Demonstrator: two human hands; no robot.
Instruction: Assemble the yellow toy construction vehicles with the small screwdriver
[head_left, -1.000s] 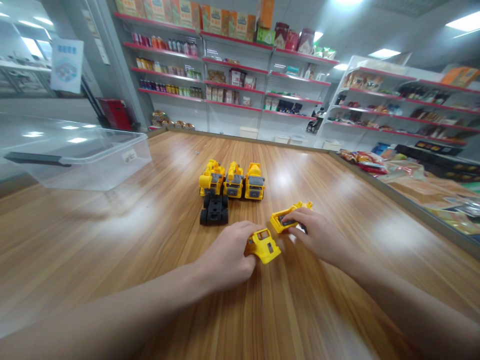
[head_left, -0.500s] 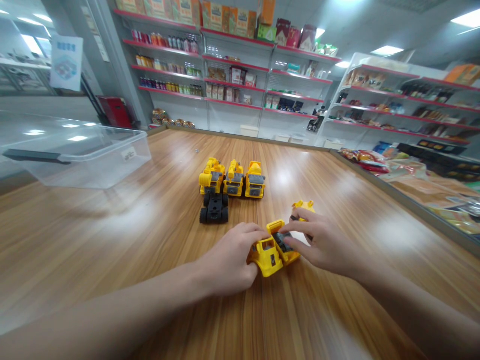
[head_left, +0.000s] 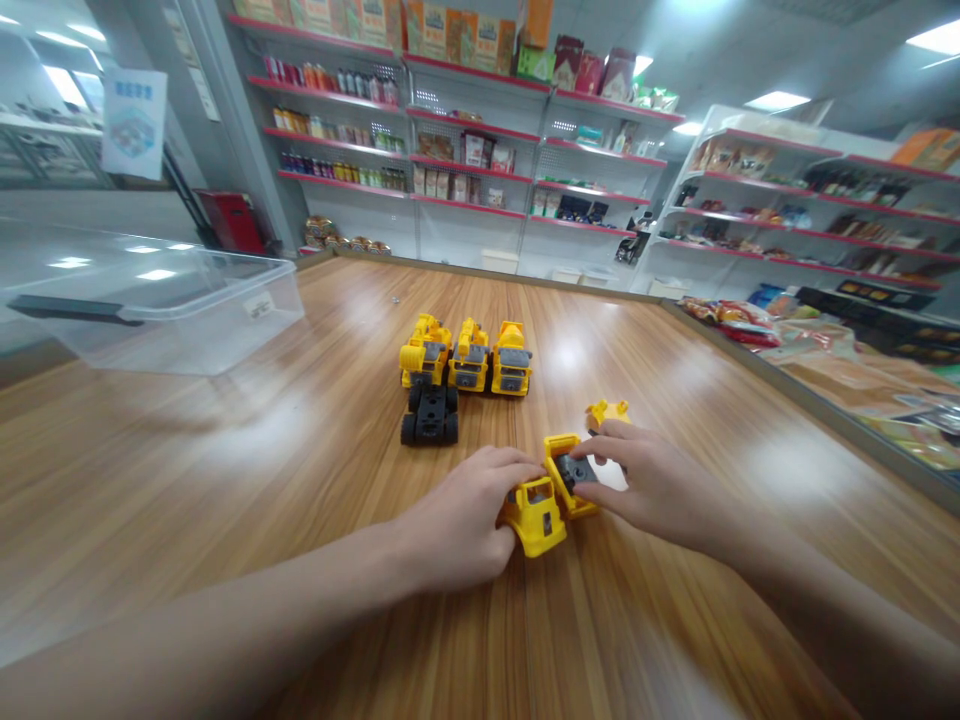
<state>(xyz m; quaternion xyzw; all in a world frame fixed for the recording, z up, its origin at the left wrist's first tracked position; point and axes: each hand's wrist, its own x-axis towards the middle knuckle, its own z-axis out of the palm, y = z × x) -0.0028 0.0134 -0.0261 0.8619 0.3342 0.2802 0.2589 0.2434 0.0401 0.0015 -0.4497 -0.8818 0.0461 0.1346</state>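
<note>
While gripping a yellow moulded-plastic toy truck cab (head_left: 538,522) in the left hand (head_left: 466,512), clamped by thumb and fingers along its left side, holds a yellow plastic tray-shaped part with a dark grey interior (head_left: 562,486) in the right hand (head_left: 651,482), pinched by thumb and fingers at the grey inside. Has both pieces close together in the near middle of the brown wood-grain table (head_left: 285,480), cab to the left and slightly nearer, tray-shaped part tilted just beside it. Cannot tell whether touching each other or resting on the tabletop. Just beyond the right fingers, partly hidden by them, a small yellow plastic piece with knobbed corners (head_left: 609,411).

Farther up the table, a side-by-side row of three yellow-and-grey plastic toy construction vehicles (head_left: 469,365). Close in front of the leftmost, a flat black wheeled toy chassis (head_left: 430,415), well apart from the cab. At the far left, a clear plastic bin with a dark handle (head_left: 187,330). Past the table, white wall shelves with red edges (head_left: 472,206), stocked with bottles, bags and orange boxes. On the right, a spread of packaged goods (head_left: 832,355).
</note>
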